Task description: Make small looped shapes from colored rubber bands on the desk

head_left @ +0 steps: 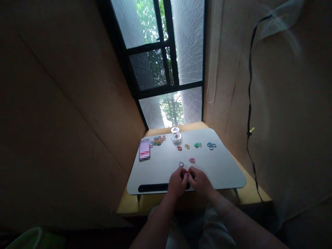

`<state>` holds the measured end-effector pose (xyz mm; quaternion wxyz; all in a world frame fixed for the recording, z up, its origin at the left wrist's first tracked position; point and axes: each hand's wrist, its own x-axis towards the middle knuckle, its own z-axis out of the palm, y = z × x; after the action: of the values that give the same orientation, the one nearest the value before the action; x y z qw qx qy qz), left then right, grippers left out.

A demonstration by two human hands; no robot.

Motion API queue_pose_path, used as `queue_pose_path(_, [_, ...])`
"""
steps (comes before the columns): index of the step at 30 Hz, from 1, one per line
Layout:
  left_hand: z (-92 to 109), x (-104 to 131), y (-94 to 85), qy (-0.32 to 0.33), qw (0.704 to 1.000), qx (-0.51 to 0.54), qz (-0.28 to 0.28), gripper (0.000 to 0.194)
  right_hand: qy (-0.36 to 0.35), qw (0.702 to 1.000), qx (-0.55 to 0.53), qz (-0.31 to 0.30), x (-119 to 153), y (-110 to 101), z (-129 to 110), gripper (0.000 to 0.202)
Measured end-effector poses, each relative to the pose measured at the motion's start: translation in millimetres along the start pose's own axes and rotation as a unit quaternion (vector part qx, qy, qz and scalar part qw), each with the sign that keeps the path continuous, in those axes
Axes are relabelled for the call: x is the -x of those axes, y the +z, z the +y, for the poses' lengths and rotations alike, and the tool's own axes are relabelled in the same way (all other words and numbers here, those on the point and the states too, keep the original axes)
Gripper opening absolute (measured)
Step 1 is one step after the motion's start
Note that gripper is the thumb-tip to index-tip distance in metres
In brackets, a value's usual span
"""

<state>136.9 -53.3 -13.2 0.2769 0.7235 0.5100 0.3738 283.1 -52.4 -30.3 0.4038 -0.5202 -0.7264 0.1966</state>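
Observation:
Near the front edge of the white table, my left hand (178, 180) and my right hand (199, 180) meet with fingers pinched together. Between the fingertips a bit of a small orange band (188, 174) shows, most of it hidden. Just beyond my left hand lies a single purple band (181, 164). A cluster of pink bands (192, 160) rests past my right hand. Farther back run small groups of red bands (179, 148), yellow bands (187, 146), green bands (197, 145) and blue bands (211, 145).
A mixed pile of coloured bands (158, 140) lies at the back left beside a phone-like rectangle (144, 149), blurred out. A clear round container (176, 137) and its lid (175, 130) stand at the back. The white folding table (223, 169) has a black slot (153, 187); walls flank it.

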Motion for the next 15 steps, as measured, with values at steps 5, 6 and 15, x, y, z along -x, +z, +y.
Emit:
queue_pose_path(5, [0.8, 0.2, -0.3, 0.002, 1.000, 0.000, 0.001, 0.008, -0.002, 1.000, -0.004, -0.004, -0.1, -2.1, -1.6, 0.012])
queue_pose_path(6, [1.1, 0.2, -0.4, 0.002, 1.000, -0.001, 0.001, 0.008, -0.001, 1.000, -0.005, -0.005, -0.1, -2.7, -2.2, 0.012])
queue_pose_path(15, [0.0, -1.3, 1.8, -0.001, 1.000, -0.011, 0.001, 0.009, 0.000, 1.000, -0.020, -0.003, -0.1, -5.9, -5.3, 0.012])
